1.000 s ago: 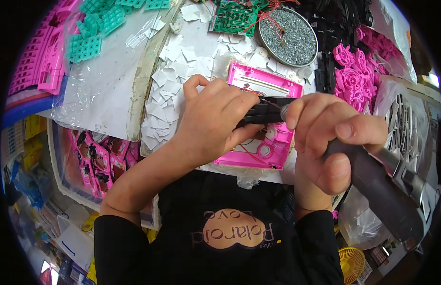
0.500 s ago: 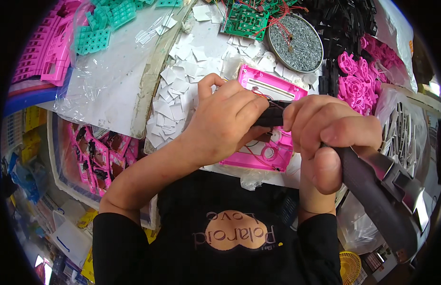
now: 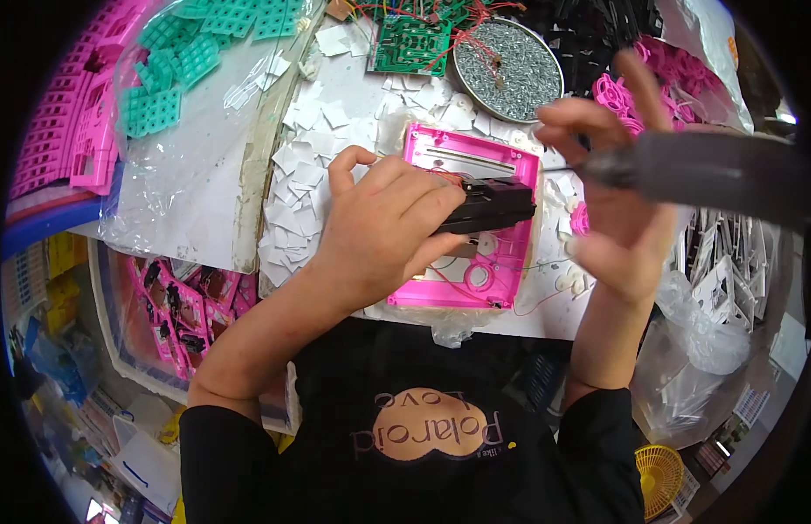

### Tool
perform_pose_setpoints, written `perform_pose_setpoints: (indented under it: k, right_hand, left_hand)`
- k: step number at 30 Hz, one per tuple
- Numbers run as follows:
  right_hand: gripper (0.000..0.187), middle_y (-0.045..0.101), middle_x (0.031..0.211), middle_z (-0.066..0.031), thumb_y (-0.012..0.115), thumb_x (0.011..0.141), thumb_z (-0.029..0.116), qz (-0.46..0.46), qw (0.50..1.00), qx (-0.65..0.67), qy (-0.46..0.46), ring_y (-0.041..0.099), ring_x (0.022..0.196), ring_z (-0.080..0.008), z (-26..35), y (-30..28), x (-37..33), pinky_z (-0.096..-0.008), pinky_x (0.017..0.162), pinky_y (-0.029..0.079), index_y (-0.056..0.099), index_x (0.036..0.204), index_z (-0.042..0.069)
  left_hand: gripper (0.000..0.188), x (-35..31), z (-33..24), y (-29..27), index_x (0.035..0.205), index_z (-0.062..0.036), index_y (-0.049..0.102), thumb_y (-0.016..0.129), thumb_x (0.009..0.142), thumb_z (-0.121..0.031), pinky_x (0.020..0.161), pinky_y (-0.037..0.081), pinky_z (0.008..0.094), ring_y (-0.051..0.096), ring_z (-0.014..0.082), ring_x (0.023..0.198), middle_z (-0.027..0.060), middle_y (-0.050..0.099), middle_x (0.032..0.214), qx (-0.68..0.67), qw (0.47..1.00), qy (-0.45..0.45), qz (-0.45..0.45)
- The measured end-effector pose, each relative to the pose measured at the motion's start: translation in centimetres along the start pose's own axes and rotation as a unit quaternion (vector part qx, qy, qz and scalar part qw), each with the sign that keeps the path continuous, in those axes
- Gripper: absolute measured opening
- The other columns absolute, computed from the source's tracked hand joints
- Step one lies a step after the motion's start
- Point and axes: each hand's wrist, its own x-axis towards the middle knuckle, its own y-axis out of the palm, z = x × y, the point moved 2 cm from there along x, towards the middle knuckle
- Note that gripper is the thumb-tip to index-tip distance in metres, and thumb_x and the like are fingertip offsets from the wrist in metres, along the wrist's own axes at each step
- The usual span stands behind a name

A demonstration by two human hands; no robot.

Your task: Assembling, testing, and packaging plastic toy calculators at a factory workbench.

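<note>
My left hand (image 3: 392, 223) is closed on a long black plastic part (image 3: 497, 206), with thin red wires at its upper side. That part lies across a pink plastic casing (image 3: 423, 299), which has a ring-shaped section and a slim metal rod inside. To the right, my right hand (image 3: 628, 223) is raised with its fingers spread. A dark power screwdriver (image 3: 728, 175), blurred, crosses in front of that hand, its thin bit pointing left toward the casing. The fingers do not appear wrapped around it.
Beyond the casing stand a round tray of small screws (image 3: 510, 74) and green circuit boards (image 3: 411, 44) with red wires. White paper pieces (image 3: 296, 179) cover the table's left part. Teal keypads (image 3: 152, 111) lie far left; a bin of pink parts (image 3: 174, 306) stands below. White strips (image 3: 728, 271) sit right.
My right hand has drawn back from the black part and its fingers have spread. The screwdriver has swung up, its bit now toward the left. More of the casing shows.
</note>
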Motion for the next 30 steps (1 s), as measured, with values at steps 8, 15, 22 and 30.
perform_pose_setpoints:
  k: [8, 15, 22, 30]
  right_hand:
    - [0.047, 0.068, 0.109, -0.0130, 0.084, 0.078, 0.013, 0.100, 0.936, -0.337, -0.010, 0.064, 0.094, -0.0306, -2.3, -0.4, -3.4, -0.0411, 0.081, 0.053, 0.069, 0.122, 0.005]
    - [0.029, 0.061, 0.073, -0.0117, 0.059, 0.104, 0.028, 0.102, 0.933, -0.096, 0.330, 0.053, 0.064, -0.0225, -2.9, -1.8, -0.7, -0.0351, 0.064, 0.046, 0.067, 0.104, -0.001]
    - [0.037, 0.059, 0.063, -0.0101, 0.053, 0.107, 0.031, 0.127, 0.918, -0.331, 0.180, 0.054, 0.052, -0.0173, -4.4, -0.9, 0.6, -0.0360, 0.051, 0.041, 0.067, 0.092, 0.000]
    - [0.038, 0.068, 0.101, -0.0153, 0.080, 0.081, 0.020, 0.124, 0.895, -0.428, -0.039, 0.066, 0.090, -0.0351, -1.8, -0.2, -0.9, -0.0432, 0.077, 0.054, 0.067, 0.113, 0.004]
  left_hand:
    - [0.061, 0.9, 1.0, 0.2, 0.126, -0.0091, 0.059, 0.083, 0.078, -0.039, 0.100, 0.030, 0.0467, 0.058, 0.0252, 0.107, 0.0043, 0.065, 0.113, -0.066, 0.996, -0.049, -0.021]
    - [0.079, -0.3, 1.0, 1.2, 0.144, 0.0012, 0.036, 0.081, 0.082, -0.017, 0.105, 0.034, 0.0391, 0.057, 0.0208, 0.114, 0.0107, 0.064, 0.121, -0.182, 0.970, -0.159, -0.010]
    - [0.068, 0.4, -1.0, 0.4, 0.139, -0.0049, 0.055, 0.077, 0.078, -0.023, 0.098, 0.028, 0.0477, 0.056, 0.0223, 0.112, -0.0006, 0.068, 0.108, 0.013, 0.995, -0.094, -0.036]
    - [0.057, 1.1, -1.5, 0.4, 0.134, -0.0069, 0.064, 0.075, 0.080, -0.022, 0.100, 0.028, 0.0487, 0.055, 0.0259, 0.112, 0.0040, 0.063, 0.110, 0.093, 0.992, -0.084, 0.012]
